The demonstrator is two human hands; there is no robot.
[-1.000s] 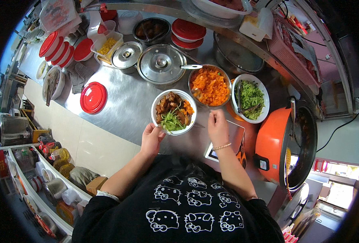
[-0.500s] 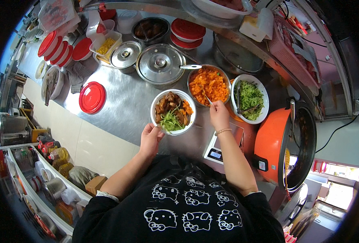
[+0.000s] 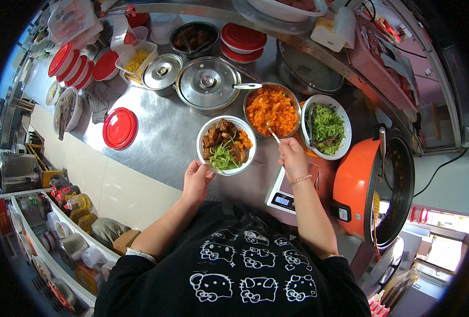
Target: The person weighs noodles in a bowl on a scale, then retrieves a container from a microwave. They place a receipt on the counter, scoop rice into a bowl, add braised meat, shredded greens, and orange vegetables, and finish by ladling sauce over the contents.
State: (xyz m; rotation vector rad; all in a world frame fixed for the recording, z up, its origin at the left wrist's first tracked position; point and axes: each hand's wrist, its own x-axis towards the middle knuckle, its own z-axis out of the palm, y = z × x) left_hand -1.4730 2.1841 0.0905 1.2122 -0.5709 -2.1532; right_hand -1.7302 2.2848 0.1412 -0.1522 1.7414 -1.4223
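Observation:
My left hand grips the near left rim of a round white bowl. In the bowl lie brown meat pieces, shredded green vegetable and a little diced carrot. The fingers of my right hand are closed round the handle of a metal spoon; its head dips into the near side of the diced carrot in a steel bowl. Right of that, a white bowl holds shredded greens with tongs resting in it.
A white kitchen scale sits under my right forearm. An orange cooker stands open at the right. Lidded pots and red-lidded bowls line the back. A loose red lid lies left. A metal shelf edge overhangs the counter.
My right hand has moved slightly nearer to me and to the right, drawing back the spoon handle. My left hand and its bowl have hardly moved.

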